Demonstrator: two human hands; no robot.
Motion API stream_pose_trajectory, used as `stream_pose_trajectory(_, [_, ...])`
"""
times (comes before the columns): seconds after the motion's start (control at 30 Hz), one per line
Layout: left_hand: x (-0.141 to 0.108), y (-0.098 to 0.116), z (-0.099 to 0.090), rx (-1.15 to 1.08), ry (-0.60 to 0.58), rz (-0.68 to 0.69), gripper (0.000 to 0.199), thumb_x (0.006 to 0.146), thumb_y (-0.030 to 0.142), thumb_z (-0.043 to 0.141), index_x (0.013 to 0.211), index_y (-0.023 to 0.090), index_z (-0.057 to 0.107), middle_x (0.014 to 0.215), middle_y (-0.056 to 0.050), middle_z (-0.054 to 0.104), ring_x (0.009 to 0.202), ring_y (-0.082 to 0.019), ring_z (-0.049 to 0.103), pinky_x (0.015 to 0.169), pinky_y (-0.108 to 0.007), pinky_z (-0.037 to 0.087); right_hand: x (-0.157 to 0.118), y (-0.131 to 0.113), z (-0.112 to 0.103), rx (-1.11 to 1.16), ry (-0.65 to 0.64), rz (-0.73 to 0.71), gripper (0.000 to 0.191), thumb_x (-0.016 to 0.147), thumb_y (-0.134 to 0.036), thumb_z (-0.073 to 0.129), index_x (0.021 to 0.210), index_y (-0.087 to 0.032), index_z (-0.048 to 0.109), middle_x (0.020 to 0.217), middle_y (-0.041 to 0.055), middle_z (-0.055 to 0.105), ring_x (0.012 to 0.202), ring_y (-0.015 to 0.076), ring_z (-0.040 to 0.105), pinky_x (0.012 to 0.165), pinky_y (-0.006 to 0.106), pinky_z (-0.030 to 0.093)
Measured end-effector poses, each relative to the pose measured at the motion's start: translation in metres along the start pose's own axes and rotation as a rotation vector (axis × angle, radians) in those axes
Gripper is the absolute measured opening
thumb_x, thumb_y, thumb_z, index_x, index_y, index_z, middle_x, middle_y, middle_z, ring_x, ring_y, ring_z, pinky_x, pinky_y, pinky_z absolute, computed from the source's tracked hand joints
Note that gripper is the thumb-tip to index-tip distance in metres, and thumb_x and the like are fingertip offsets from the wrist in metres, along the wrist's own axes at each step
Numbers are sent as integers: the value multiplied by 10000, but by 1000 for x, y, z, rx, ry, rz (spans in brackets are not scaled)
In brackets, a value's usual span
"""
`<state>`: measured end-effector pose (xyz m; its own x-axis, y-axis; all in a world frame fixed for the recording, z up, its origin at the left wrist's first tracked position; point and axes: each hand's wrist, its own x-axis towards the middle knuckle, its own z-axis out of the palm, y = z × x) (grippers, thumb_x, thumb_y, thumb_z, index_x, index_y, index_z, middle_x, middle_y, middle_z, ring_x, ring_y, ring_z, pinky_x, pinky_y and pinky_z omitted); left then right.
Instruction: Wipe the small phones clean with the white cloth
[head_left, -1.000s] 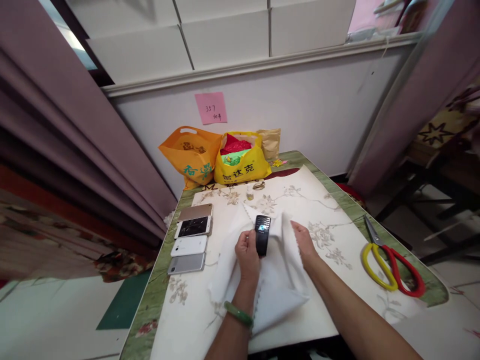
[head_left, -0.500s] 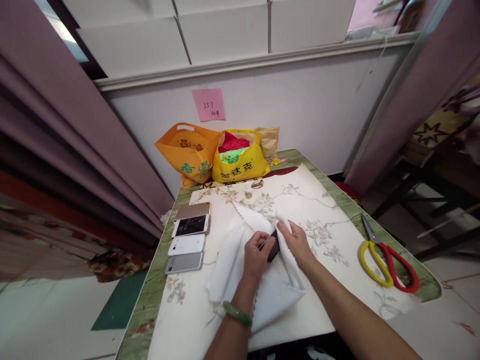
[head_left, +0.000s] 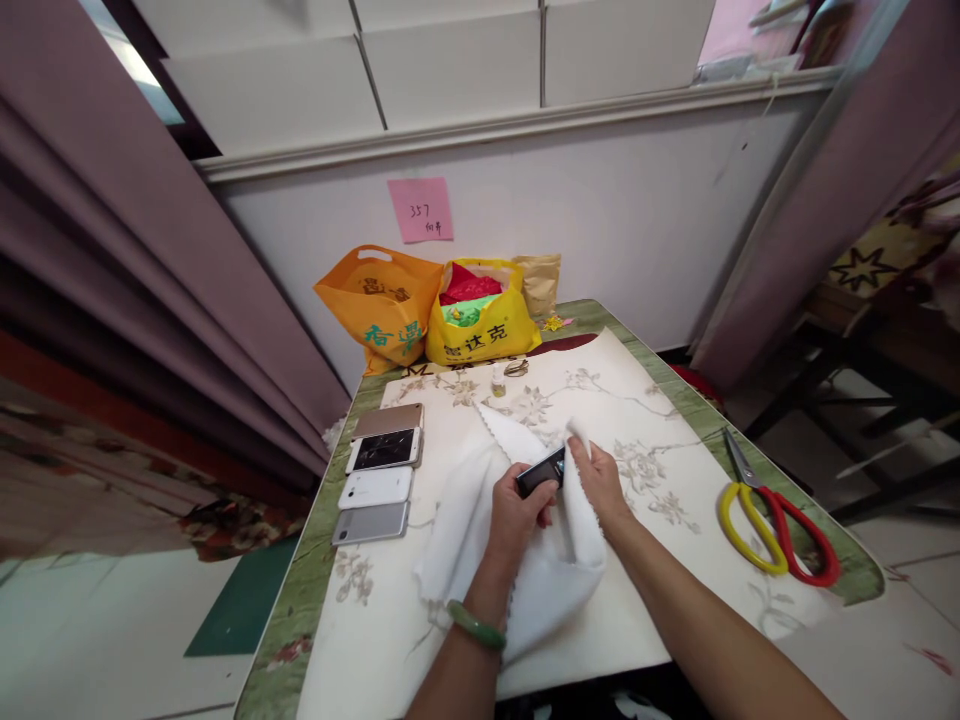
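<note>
My left hand (head_left: 519, 508) is closed around a small black mobile phone (head_left: 540, 473), its front face turned upward. At the phone's right end, my right hand (head_left: 598, 484) grips a fold of a white cloth (head_left: 551, 598). The cloth lies loosely under both hands and drapes over the table, its edge jagged. Left of the cloth, several phones lie in a column: a gold one (head_left: 388, 421), a white one with a dark cracked-looking screen (head_left: 384, 449), a plain white one (head_left: 375, 488) and a silver one (head_left: 370, 522).
Red-and-yellow-handled scissors (head_left: 780, 530) lie at the table's right. A small bottle (head_left: 499, 381) and a coiled thin item (head_left: 516, 369) sit behind the cloth. An orange bag (head_left: 382, 300), a yellow bag (head_left: 484, 335) and a tan packet (head_left: 540, 280) stand along the back wall.
The phone has turned from a steep, edge-on tilt to face up, showing more of its front. My right hand and the cloth fold have shifted slightly against its right end.
</note>
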<state>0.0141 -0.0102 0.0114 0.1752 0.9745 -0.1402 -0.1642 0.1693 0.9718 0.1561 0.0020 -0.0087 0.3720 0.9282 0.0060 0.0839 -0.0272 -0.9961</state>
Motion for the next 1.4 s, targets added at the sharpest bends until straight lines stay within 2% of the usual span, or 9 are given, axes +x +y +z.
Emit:
stream_pose_trajectory(0.2, [1,2,1,-28,101,36,308,686,385,730,773,165,534,529,54,559,387,-66,440,419,-204,351,-2,-4,2,-7,-80,-106,464,751,-589,632,918,-157,624,798,33,662,729,189,564,683,273,448])
stream_pose_trajectory(0.4, [3,-2,-2,-102,66,36,278,662,317,764,764,146,569,522,58,535,427,-61,436,467,-205,353,-2,-4,0,42,53,43,503,817,-673,482,638,-204,476,507,-24,473,522,146,428,498,258,351])
stream_pose_trajectory(0.6, [13,-3,-9,-517,349,85,312,694,365,736,915,184,613,738,23,630,595,-86,558,561,-201,418,0,-10,-10,80,122,138,581,849,-711,362,708,-196,593,647,61,647,639,215,563,551,287,392])
stream_pose_trajectory(0.73, [16,-7,-7,-535,416,61,363,734,462,685,978,205,608,798,13,641,702,-128,608,666,-257,477,-2,-7,-11,-7,213,129,585,858,-699,360,815,-191,647,781,88,673,786,241,597,616,290,404])
stream_pose_trajectory(0.83, [15,-12,-4,-352,409,100,373,772,501,640,972,187,624,862,-27,665,795,-161,621,730,-278,482,-6,-5,-6,-16,68,102,575,866,-696,344,729,-202,603,659,52,606,667,218,543,574,296,378])
stream_pose_trajectory(0.97, [11,-18,-6,-85,447,83,318,768,431,674,986,199,661,1077,-88,670,1083,-231,573,877,-300,448,-9,-4,2,-35,-192,-107,496,878,-642,401,697,-202,540,645,3,540,633,168,477,605,270,375])
stream_pose_trajectory(1.03, [8,-17,-6,-15,415,92,275,774,366,673,999,208,666,1122,-85,658,1135,-232,545,919,-297,426,-9,-4,4,-43,-238,-161,457,871,-617,445,707,-200,534,662,-12,527,645,154,469,621,254,379])
stream_pose_trajectory(1.2, [3,-6,-2,84,49,211,213,803,301,607,984,195,642,935,-52,674,897,-192,607,832,-294,461,-7,-4,4,63,-247,-95,399,851,-582,503,756,-198,553,625,-40,486,584,125,430,546,225,364])
stream_pose_trajectory(1.4, [4,-6,1,-63,108,169,218,749,302,663,920,174,624,871,-31,668,844,-166,603,810,-283,462,-7,-4,4,-20,-276,-140,385,791,-563,574,728,-185,612,621,-25,536,600,137,465,551,228,372])
